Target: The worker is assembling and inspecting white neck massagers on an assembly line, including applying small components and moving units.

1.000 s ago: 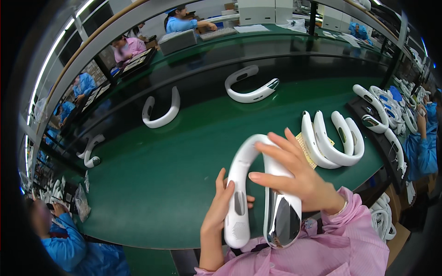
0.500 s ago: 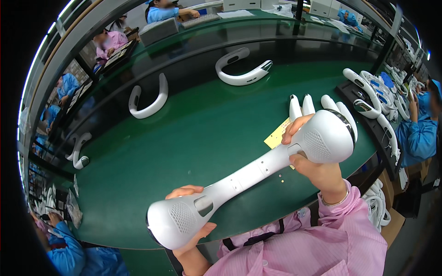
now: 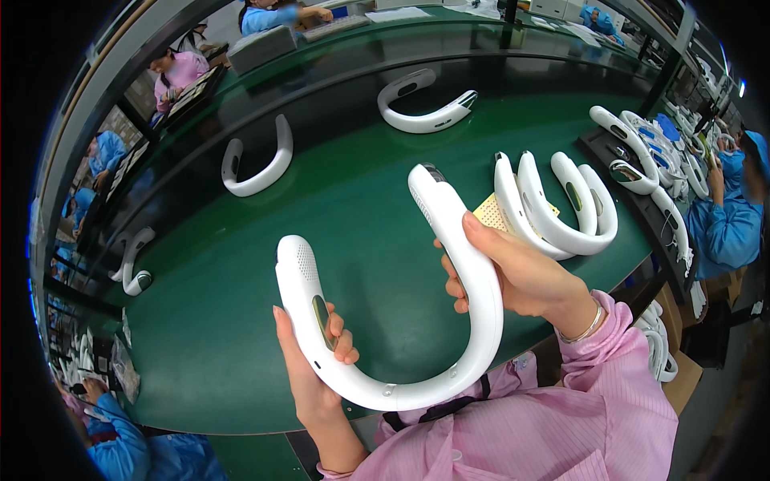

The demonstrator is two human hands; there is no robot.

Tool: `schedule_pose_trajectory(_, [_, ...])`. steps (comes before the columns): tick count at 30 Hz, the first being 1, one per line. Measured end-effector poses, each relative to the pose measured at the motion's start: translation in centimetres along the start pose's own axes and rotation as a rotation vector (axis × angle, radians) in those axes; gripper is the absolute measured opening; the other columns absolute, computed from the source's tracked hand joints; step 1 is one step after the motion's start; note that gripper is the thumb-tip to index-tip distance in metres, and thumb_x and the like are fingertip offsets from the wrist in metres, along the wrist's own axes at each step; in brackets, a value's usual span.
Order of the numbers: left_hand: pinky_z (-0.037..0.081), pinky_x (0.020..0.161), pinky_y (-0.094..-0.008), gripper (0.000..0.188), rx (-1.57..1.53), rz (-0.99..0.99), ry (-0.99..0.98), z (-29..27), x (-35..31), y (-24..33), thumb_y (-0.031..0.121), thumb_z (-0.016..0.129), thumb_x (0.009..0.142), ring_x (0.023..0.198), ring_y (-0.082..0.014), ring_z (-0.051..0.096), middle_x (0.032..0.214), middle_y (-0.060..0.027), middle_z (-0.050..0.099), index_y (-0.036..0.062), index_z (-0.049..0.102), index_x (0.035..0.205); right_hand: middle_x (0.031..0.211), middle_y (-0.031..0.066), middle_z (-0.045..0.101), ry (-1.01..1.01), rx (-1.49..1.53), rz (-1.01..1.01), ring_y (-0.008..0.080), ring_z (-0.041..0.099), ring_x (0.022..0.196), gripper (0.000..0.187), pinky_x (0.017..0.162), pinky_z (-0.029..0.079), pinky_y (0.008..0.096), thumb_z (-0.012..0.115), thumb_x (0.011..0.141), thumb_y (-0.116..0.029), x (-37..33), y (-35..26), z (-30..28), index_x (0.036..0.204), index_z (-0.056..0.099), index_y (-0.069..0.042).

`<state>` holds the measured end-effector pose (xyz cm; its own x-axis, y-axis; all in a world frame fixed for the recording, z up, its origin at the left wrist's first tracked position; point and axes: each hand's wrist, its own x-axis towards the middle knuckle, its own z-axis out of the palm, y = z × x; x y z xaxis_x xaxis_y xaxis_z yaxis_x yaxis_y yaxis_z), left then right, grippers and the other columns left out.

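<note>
A white U-shaped neckband device (image 3: 486, 321), which looks like a neck fan, is held above the green table with its two ends pointing away from me. Fine perforations show near each end, and small metal spots dot the bend. My left hand (image 3: 309, 377) is closed round the left arm, fingertips by its oval window. Wrapped round the right arm is my right hand (image 3: 525, 276), thumb on top and fingers on the inner side. Just beyond that hand, several similar white neckbands (image 3: 597, 234) lie nested together, partly over a yellow perforated sheet (image 3: 489, 212).
Two neckbands (image 3: 273, 172) (image 3: 429, 123) stand along the far side, and another (image 3: 138, 276) sits at the far left. A black tray (image 3: 642, 200) with neckband parts runs along the right edge. Co-workers in blue (image 3: 726, 236) and pink (image 3: 183, 72) sit around.
I have turned the neckband: its ends pointed at me with the grilles large in view, and now they point away with the bend nearest me. Both hands stay on it.
</note>
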<state>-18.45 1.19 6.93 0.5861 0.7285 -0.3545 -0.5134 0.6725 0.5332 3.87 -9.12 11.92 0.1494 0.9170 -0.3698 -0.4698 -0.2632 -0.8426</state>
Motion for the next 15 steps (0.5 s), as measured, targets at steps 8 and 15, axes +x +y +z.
schedule_pose_trajectory(8, [0.053, 0.068, -0.0355, 0.067, -0.030, 0.133, 0.112, 0.8, 0.8, -0.7, 0.060, 0.041, 0.087, 0.064, -0.0186, 0.052, 0.088, -0.0110, 0.054, -0.0010, 0.043, 0.115, 0.081, 0.0056, 0.051, 0.037, 0.186, -0.066, 0.0163, 0.053, 0.072, 0.043, 0.065, 0.050, 0.0343, 0.042, 0.093, -0.044, 0.2, 1.4, 0.1, 0.108, 0.046, -0.005])
schedule_pose_trajectory(15, [0.046, 0.060, -0.0272, 0.043, -0.011, 0.241, 0.155, 1.0, 2.0, -4.1, 0.020, 0.052, 0.087, 0.067, -0.0129, 0.047, 0.087, -0.0056, 0.050, 0.0076, 0.039, 0.126, 0.112, 0.0103, 0.048, -0.164, 0.412, -0.454, 0.0250, 0.049, 0.109, 0.039, 0.095, 0.041, 0.0423, 0.052, 0.091, -0.029, 1.8, 8.6, 1.6, 0.120, 0.036, -0.007])
